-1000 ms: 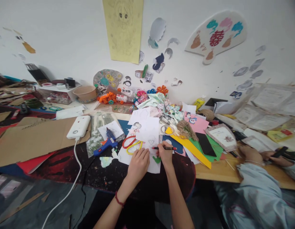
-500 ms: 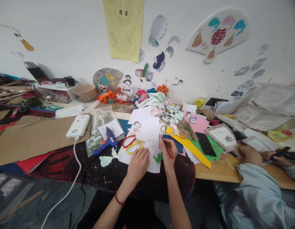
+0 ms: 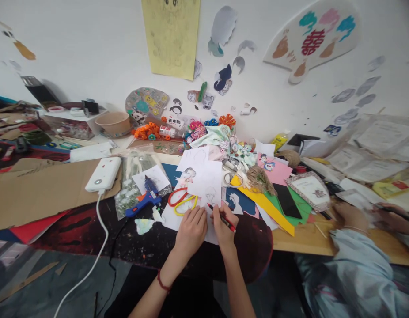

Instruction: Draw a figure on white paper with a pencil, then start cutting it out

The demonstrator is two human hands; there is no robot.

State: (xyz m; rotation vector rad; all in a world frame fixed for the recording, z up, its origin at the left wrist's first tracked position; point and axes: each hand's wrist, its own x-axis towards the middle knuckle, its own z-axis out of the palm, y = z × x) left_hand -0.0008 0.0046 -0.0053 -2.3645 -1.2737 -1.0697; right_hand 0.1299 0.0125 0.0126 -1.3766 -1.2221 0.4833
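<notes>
My right hand (image 3: pixel 223 225) grips a red and black pencil (image 3: pixel 228 223), its tip on a white sheet (image 3: pixel 209 176) beside a small pencil-drawn figure (image 3: pixel 211 194). Flat on the lower left of that paper lies my left hand (image 3: pixel 192 226), fingers together, with nothing seen in it; a red band is round the wrist. Scissors with red and yellow handles (image 3: pixel 185 204) rest just above my left hand. To the left is a blue glue gun (image 3: pixel 145 199). Dark blue paper with a white cut-out (image 3: pixel 235 201) shows right of the sheet.
A white power bank (image 3: pixel 104 174) with a cable sits on cardboard (image 3: pixel 52 183) at the left. Yellow (image 3: pixel 269 212) and green papers and a black phone (image 3: pixel 287 201) lie right. A co-worker's blue sleeve (image 3: pixel 360 265) and hands are at far right. Craft pieces crowd the back.
My right hand has moved left with the pencil, from the sheet's right edge onto the drawing. My left hand stays on the paper. The view has shifted slightly.
</notes>
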